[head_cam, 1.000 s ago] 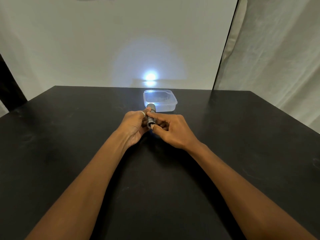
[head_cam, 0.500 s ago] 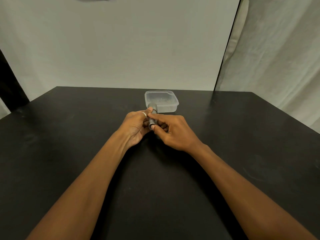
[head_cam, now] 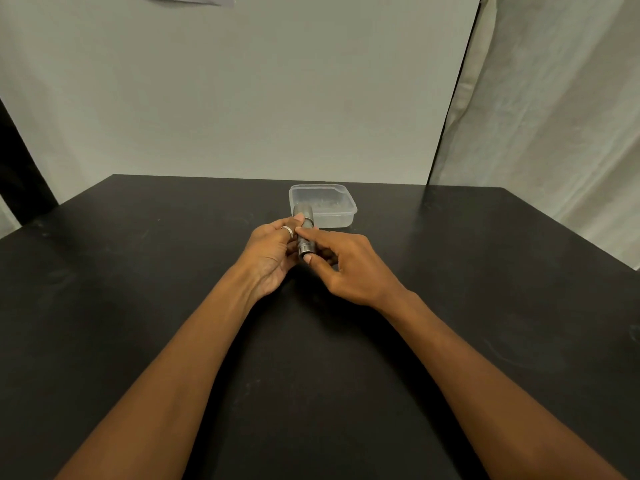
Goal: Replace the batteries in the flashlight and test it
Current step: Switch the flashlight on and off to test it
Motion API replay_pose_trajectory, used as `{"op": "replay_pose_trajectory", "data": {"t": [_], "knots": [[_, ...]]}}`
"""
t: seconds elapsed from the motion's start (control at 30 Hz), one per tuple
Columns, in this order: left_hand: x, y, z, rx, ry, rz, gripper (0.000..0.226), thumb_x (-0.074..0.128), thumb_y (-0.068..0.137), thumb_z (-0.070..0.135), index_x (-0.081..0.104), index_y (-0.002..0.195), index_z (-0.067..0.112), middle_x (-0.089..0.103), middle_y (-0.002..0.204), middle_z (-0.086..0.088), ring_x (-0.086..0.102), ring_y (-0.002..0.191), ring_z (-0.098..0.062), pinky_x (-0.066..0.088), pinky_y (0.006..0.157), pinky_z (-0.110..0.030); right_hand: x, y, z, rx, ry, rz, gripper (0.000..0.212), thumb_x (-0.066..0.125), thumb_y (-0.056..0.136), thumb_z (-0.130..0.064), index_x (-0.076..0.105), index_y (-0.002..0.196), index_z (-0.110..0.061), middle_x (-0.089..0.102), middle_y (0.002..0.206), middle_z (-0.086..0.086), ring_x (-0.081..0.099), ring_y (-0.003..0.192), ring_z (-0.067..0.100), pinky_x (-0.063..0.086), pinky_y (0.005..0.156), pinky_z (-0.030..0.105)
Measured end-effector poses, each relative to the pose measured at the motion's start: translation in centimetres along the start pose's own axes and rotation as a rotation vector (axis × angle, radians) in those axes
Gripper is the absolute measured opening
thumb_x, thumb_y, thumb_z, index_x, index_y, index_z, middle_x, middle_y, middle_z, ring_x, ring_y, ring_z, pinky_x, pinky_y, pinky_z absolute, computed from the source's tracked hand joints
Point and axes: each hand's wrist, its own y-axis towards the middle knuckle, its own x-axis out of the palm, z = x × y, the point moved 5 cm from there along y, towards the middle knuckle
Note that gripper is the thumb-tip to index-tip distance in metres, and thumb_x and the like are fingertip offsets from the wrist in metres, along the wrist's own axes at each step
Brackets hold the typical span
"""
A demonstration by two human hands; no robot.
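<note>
A small dark metal flashlight [head_cam: 304, 232] is held over the black table [head_cam: 138, 271], its head pointing away toward the wall. My left hand [head_cam: 270, 258], with a ring on one finger, grips its body from the left. My right hand [head_cam: 346, 268] holds it from the right, with the index finger across the barrel and the thumb on the tail end. No light spot shows on the wall. No batteries are visible.
A clear plastic container [head_cam: 323, 204] sits on the table just beyond the flashlight's head. A pale wall [head_cam: 259, 98] stands behind the table and a curtain [head_cam: 554, 116] hangs at the right.
One second ago a bright beam lit the wall above the container; it was gone half a second ago and stays off. Both hands hold the flashlight in nearly the same place.
</note>
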Motion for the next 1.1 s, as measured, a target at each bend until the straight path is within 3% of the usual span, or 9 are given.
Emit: {"op": "replay_pose_trajectory", "data": {"t": [0.17,0.3,0.8,0.93,1.0,1.1], "knots": [[-0.1,-0.1,0.1,0.010,0.023,-0.021,0.027,0.059,0.102,0.021,0.068,0.118,0.001,0.075,0.103,-0.014,0.073,0.086,-0.021,0.062,0.074,-0.036,0.0,-0.1,-0.5,-0.027,-0.081,-0.011,0.052,0.064,0.097,-0.017,0.053,0.148,-0.016,0.071,0.101,0.005,0.062,0.084,0.017,0.054,0.080,0.038],[-0.1,-0.2,0.1,0.001,0.015,-0.028,0.028,0.060,0.102,0.020,0.069,0.116,-0.002,0.076,0.103,-0.016,0.075,0.082,-0.021,0.060,0.063,-0.032,0.1,-0.1,-0.6,-0.054,-0.124,-0.042,0.051,0.063,0.098,-0.019,0.053,0.148,-0.014,0.071,0.102,0.007,0.063,0.086,0.019,0.054,0.082,0.040],[0.0,-0.1,0.0,-0.003,0.000,-0.021,0.028,0.059,0.102,0.018,0.069,0.116,-0.004,0.075,0.100,-0.018,0.074,0.083,-0.022,0.061,0.064,-0.031,0.2,0.0,-0.3,-0.048,-0.093,0.011,0.047,0.061,0.096,-0.021,0.058,0.142,-0.017,0.071,0.094,-0.002,0.058,0.073,0.008,0.055,0.073,0.036],[0.0,-0.1,-0.1,0.011,0.048,-0.033,0.028,0.057,0.103,0.020,0.069,0.113,-0.002,0.075,0.090,-0.014,0.073,0.075,-0.020,0.062,0.076,-0.036,0.1,0.1,0.5,0.032,-0.005,0.045,0.043,0.062,0.094,-0.037,0.060,0.135,-0.030,0.069,0.089,-0.014,0.065,0.074,0.006,0.059,0.072,0.033],[0.0,0.0,-0.2,-0.007,0.055,-0.039,0.030,0.058,0.103,0.022,0.070,0.115,-0.002,0.076,0.096,-0.017,0.074,0.086,-0.026,0.062,0.085,-0.042,0.1,0.1,0.7,0.065,0.017,0.070,0.044,0.066,0.091,-0.047,0.060,0.133,-0.034,0.067,0.086,-0.017,0.065,0.075,0.001,0.059,0.073,0.027],[0.0,0.1,-0.2,-0.018,0.075,-0.007,0.034,0.063,0.101,0.025,0.070,0.114,-0.005,0.073,0.099,-0.019,0.072,0.090,-0.028,0.061,0.079,-0.039,0.1,0.2,0.9,0.070,0.048,0.114,0.048,0.073,0.087,-0.044,0.062,0.132,-0.032,0.064,0.082,-0.024,0.064,0.074,-0.006,0.053,0.073,0.013]]}}
